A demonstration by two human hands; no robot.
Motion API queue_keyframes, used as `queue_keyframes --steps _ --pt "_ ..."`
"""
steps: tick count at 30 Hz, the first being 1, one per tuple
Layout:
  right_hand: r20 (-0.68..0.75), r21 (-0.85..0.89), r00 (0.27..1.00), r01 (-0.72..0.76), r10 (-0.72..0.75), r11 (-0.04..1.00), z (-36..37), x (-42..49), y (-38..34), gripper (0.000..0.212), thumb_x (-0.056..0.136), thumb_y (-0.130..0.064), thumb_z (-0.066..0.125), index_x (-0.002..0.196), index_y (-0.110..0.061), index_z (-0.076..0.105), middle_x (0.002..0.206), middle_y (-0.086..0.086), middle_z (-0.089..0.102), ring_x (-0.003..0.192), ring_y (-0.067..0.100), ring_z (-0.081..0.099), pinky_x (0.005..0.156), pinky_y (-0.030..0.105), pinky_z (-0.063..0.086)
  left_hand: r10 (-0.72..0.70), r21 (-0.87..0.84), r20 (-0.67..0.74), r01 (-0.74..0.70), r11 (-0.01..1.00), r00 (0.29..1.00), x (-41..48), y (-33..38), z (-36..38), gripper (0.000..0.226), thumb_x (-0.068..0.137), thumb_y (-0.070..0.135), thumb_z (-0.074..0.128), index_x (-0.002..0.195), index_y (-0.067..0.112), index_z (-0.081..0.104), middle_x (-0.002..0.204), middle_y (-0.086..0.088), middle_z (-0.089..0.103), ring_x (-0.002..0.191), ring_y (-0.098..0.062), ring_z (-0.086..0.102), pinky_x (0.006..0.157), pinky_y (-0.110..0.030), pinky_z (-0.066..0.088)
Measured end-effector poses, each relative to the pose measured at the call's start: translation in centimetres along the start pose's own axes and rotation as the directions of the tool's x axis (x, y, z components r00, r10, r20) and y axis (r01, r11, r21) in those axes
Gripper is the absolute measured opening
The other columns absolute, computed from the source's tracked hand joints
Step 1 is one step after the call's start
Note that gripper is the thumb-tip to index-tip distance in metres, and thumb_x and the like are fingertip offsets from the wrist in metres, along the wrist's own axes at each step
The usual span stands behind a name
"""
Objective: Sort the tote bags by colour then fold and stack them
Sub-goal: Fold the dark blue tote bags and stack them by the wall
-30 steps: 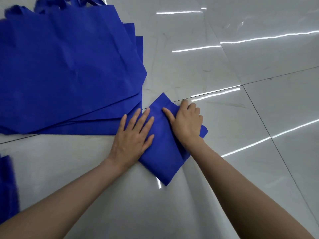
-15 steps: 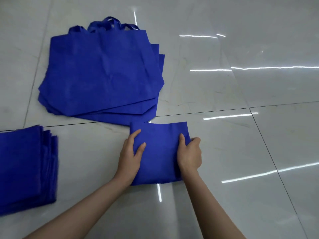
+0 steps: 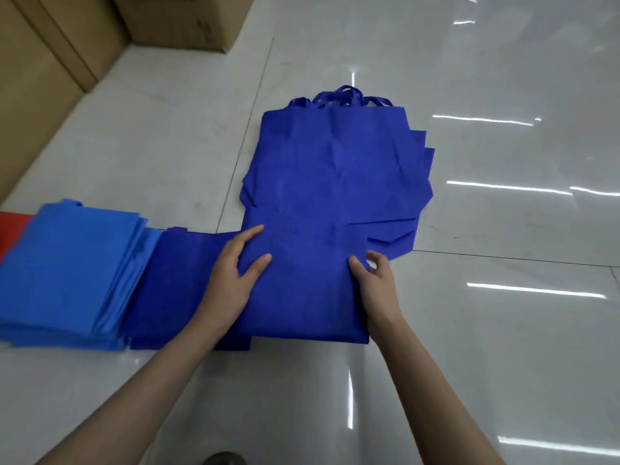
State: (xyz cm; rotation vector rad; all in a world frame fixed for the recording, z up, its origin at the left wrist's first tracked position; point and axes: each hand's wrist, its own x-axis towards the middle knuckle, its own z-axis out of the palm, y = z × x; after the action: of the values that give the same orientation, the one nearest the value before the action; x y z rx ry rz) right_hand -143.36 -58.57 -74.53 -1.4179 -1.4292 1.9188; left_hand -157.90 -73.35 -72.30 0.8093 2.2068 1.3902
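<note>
At the very bottom edge sits a dark rounded shape (image 3: 224, 459), possibly a shoe toe, too cropped to tell. Two bare forearms reach forward over the glossy tiled floor (image 3: 469, 347). Between the hands lies the folded dark blue tote bag (image 3: 302, 290), a flat rectangle. The left hand (image 3: 235, 276) rests at its left edge, straight fingers and thumb spread in a V on top of the fabric. The right hand (image 3: 377, 280) pinches the right edge, thumb on top and fingers curled round the side. The bag's left part overlaps a stack of folded dark blue bags (image 3: 174, 283), and its far edge covers the near edge of the unfolded pile; whether it is lifted or lying flat is unclear.

Left of that stack, touching it, is a stack of folded light blue bags (image 3: 67, 273), with a strip of red fabric (image 3: 10, 229) at the frame's edge. Farther off lies the pile of unfolded dark blue tote bags (image 3: 335, 162), handles pointing away. Cardboard boxes (image 3: 184, 18) stand at the far left.
</note>
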Motion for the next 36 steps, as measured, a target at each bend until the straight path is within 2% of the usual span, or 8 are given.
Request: queue_keyframes --steps 3,7,14,16,18,20,24,36 --pt "0.05 0.003 0.994 0.101 -0.101 0.995 4.5 -0.5 -0.6 0.026 0.094 -0.025 0.055 0.119 -0.024 0.046 0.12 0.0 0.059 0.106 0.017 0.059 0.092 0.034 0.049 0.072 0.236 -0.184 -0.027 0.971 0.98 0.2 -1.2 -3.3 0.042 0.092 0.024 0.058 0.133 0.024 0.048 0.121 0.008 0.042 0.098 0.01 0.04 0.083 0.004 0.028" --pt "0.163 -0.071 0.974 0.173 -0.16 0.982 10.5 -1.3 -0.4 0.022 0.098 -0.022 0.047 0.118 -0.027 0.039 0.105 -0.009 0.055 0.095 0.007 0.058 0.076 0.021 0.049 -0.058 0.426 -0.325 0.201 0.882 0.944 0.4 -3.8 -5.8 0.042 0.098 0.022 0.046 0.139 0.015 0.042 0.143 -0.008 0.031 0.115 -0.015 0.043 0.092 -0.029 0.036" --pt "0.203 -0.332 0.976 0.146 -0.08 0.932 16.3 -1.2 2.2 0.035 0.1 -0.012 0.039 0.134 -0.013 0.033 0.119 0.002 0.054 0.091 0.008 0.055 0.067 0.016 0.046 -0.1 0.713 -0.138 0.168 0.681 0.985 1.4 -8.4 -4.6 0.048 0.102 0.03 0.027 0.147 0.013 0.027 0.158 -0.005 0.011 0.145 -0.021 0.007 0.115 -0.043 0.01" --pt "0.126 -0.588 0.937 0.336 -0.326 0.736 16.3 -0.8 3.4 0.049 0.094 -0.004 0.045 0.14 -0.008 0.032 0.138 0.014 0.043 0.114 0.023 0.05 0.09 0.029 0.049 -0.133 0.775 -0.13 0.184 0.604 0.983 1.5 -9.6 -4.4 0.051 0.101 0.036 0.022 0.149 0.018 0.021 0.158 -0.001 0.008 0.145 -0.018 0.003 0.115 -0.045 0.004" --pt "0.299 -0.741 0.745 0.576 -0.597 0.347 16.3 -0.2 4.9 0.059 0.085 -0.004 0.048 0.142 -0.008 0.034 0.146 0.018 0.037 0.13 0.033 0.04 0.106 0.042 0.037 -0.169 0.799 -0.116 0.193 0.569 0.979 1.5 -10.3 -3.9 0.053 0.101 0.041 0.019 0.149 0.022 0.017 0.158 0.001 0.005 0.145 -0.017 0.0 0.115 -0.045 0.002" --pt "0.548 -0.706 0.65 0.697 -0.527 0.127 16.2 0.4 5.8 0.056 0.09 -0.018 0.038 0.145 -0.015 0.033 0.153 0.012 0.03 0.141 0.029 0.027 0.111 0.043 0.024 -0.177 0.791 -0.094 0.181 0.585 0.98 1.6 -11.0 -3.9 0.052 0.1 0.042 0.017 0.149 0.023 0.018 0.158 0.0 0.007 0.145 -0.017 0.003 0.115 -0.045 0.005" --pt "0.62 -0.738 0.742 0.662 -0.255 0.131 15.7 1.9 7.9 0.069 0.09 -0.052 0.001 0.152 -0.02 -0.001 0.156 -0.003 -0.014 0.139 0.009 -0.02 0.119 0.037 -0.003 -0.107 0.832 -0.057 0.106 0.545 0.993 0.7 -13.2 -4.7 0.057 0.096 0.045 0.014 0.147 0.022 0.028 0.155 -0.002 0.021 0.143 -0.02 0.019 0.112 -0.051 0.016" --pt "0.579 -0.738 0.763 0.64 -0.287 0.213 15.8 2.1 9.0 0.061 0.095 -0.047 0.015 0.149 -0.023 -0.002 0.156 -0.006 -0.009 0.142 0.009 -0.013 0.115 0.038 -0.008 -0.133 0.817 -0.029 0.099 0.568 0.991 0.7 -15.0 -4.0 0.063 0.094 0.056 0.012 0.148 0.025 0.022 0.156 0.0 0.014 0.143 -0.022 0.014 0.111 -0.056 0.013"
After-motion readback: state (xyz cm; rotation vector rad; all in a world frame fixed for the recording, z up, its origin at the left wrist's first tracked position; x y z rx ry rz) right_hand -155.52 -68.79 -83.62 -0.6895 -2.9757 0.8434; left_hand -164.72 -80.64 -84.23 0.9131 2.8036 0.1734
